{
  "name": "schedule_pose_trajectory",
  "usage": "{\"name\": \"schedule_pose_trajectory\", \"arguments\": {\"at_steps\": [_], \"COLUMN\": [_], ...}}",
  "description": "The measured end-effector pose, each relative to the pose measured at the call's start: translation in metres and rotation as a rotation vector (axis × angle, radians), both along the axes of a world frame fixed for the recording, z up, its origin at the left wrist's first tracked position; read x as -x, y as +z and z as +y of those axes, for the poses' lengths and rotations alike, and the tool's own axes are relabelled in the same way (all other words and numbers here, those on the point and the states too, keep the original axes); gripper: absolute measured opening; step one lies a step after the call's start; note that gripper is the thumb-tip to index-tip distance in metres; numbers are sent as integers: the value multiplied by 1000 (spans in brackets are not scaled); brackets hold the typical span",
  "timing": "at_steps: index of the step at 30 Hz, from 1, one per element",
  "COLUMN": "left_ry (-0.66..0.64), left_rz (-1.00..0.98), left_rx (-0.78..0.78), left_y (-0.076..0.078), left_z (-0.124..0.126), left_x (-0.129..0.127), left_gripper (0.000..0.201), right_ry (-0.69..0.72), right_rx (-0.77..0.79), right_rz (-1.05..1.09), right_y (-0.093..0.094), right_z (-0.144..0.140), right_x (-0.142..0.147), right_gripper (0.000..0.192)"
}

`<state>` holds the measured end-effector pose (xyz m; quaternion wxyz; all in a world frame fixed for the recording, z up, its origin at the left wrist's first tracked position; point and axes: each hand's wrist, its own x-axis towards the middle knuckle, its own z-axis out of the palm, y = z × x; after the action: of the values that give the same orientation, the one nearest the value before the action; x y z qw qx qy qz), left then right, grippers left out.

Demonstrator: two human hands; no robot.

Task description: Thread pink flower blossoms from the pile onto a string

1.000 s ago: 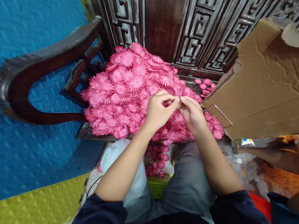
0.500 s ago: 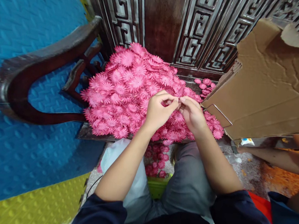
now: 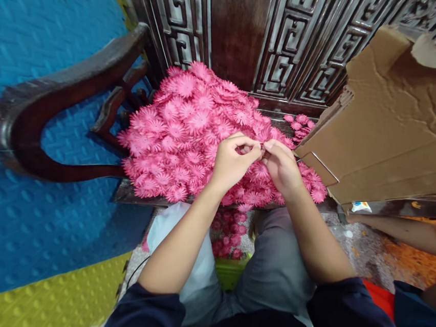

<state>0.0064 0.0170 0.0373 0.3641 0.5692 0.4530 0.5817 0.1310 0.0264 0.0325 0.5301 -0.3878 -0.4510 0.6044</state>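
Observation:
A large heap of pink artificial flowers (image 3: 183, 124) with thin pointed petals lies on a dark wooden seat (image 3: 122, 193). Over the heap's right part, my left hand (image 3: 236, 157) is closed in a pinch, thumb against forefinger. My right hand (image 3: 281, 167) pinches right beside it, the fingertips of both nearly touching. Between and just behind the fingertips shows a pink flower (image 3: 263, 133), which both hands appear to grip; its lower part is hidden by my fingers.
A carved wooden backrest (image 3: 236, 31) rises behind the heap, with a curved armrest (image 3: 71, 82) at left. A cardboard box (image 3: 395, 124) stands at right. More flowers (image 3: 230, 231) lie below, between my knees. Another person's arm (image 3: 404, 230) reaches in at right.
My hands stay in almost the same place, with only a slight shift of the fingers. The other person's arm at right has moved a little.

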Motion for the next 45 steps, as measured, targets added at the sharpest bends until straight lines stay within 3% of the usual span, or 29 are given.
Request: {"name": "schedule_pose_trajectory", "arguments": {"at_steps": [15, 27, 39, 45], "left_ry": [-94, -92, -147, -78], "left_rz": [-29, -43, -107, -32], "left_rx": [-28, -88, -42, -42], "left_y": [-1, -1, -6, -4], "left_z": [-1, 0, 4, 2], "left_x": [3, 5, 5, 2], "left_gripper": [20, 11, 9, 15], "right_ry": [22, 10, -29, -46], "right_rx": [-61, -196, -183, -190], "right_rz": [-26, -26, -77, -60], "right_y": [-2, -8, -8, -10], "right_z": [0, 3, 4, 3], "right_x": [0, -3, -3, -3], "right_gripper": [22, 16, 19, 15]}}
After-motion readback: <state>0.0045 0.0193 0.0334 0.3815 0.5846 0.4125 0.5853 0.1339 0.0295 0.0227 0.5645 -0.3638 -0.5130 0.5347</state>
